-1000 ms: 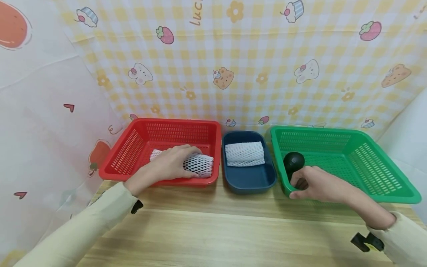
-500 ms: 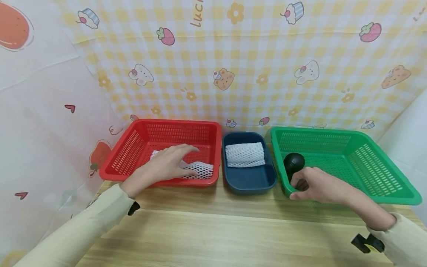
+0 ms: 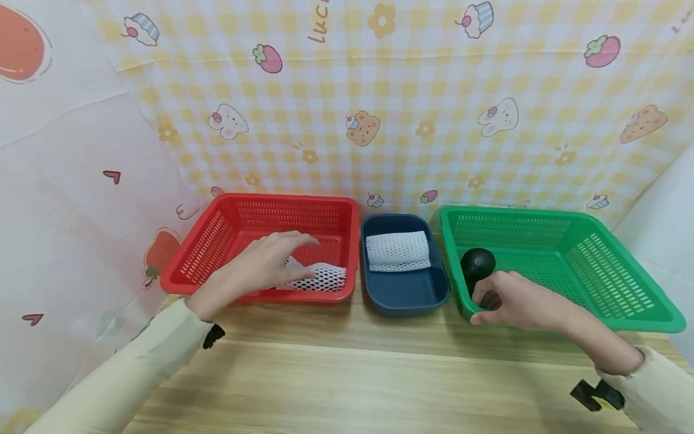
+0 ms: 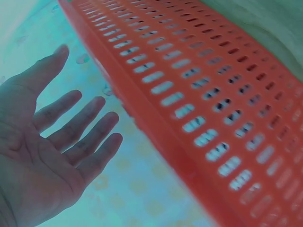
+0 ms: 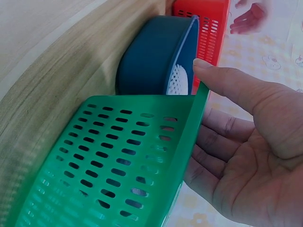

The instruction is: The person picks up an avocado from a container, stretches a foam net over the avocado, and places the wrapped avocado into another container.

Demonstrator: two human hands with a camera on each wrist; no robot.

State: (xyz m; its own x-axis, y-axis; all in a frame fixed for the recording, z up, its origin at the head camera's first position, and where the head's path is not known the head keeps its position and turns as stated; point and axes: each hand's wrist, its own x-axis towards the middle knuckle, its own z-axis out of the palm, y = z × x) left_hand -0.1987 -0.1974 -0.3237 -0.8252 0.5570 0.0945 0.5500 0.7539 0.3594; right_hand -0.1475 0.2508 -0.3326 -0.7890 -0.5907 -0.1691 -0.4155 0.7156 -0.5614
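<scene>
My left hand [image 3: 265, 260] hovers over the near side of the red basket [image 3: 295, 205], thumb and fingers spread, holding nothing. Below its fingertips lies a white foam net sleeve [image 3: 328, 277]; more white netting is partly hidden by the hand. The left wrist view shows the open palm [image 4: 47, 146] beside the basket's slotted wall. At the green basket's [image 3: 547, 212] near left corner, my right hand [image 3: 523, 301] grips the rim, thumb outside and curled fingers inside. Just beyond those fingers rests a black, glossy, rounded object [image 3: 478, 263], its lower part hidden.
Between the two baskets stands a dark blue tub [image 3: 403, 295] with another white foam net sleeve [image 3: 398, 251] in it. All three containers sit along the back of a wooden table [image 3: 368, 380]. A patterned cloth [image 3: 412, 90] hangs close behind them.
My left hand has let go of the foam net sleeve and drawn back a little to the left, fingers spreading. The sleeve stays in the red basket. My right hand has kept its place.
</scene>
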